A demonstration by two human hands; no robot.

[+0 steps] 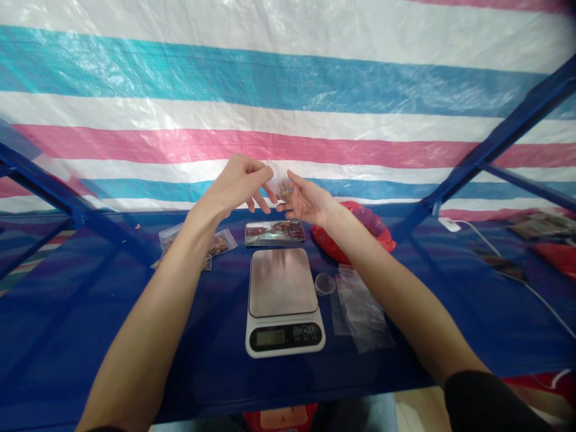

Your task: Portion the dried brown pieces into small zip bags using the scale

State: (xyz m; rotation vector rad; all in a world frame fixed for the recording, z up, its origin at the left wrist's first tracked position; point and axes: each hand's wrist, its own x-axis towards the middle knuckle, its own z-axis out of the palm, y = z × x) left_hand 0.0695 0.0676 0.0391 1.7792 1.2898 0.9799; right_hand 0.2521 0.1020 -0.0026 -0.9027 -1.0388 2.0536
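Note:
Over the back of the blue shelf, both hands are raised around a small clear plastic bag point(282, 180) with brownish bits low in it. The thumb and forefinger of my left hand point(246, 183) pinch the bag's upper left edge, its other fingers hanging loose. My right hand point(309, 198) has its fingers curled about the bag's right side, the thumb at the top. Below them lies a phone point(274, 234) showing a picture. A white kitchen scale point(284, 300) stands nearer, its steel plate bare and its display seeming to read 0.0.
Filled clear bags point(220, 241) lie left of the phone, partly behind my left forearm. A red plastic bag point(330, 243) sits behind my right forearm. Beside the scale are a small clear cup point(324, 284) and flat plastic bags point(362, 309). A white cable point(490, 246) runs along the right.

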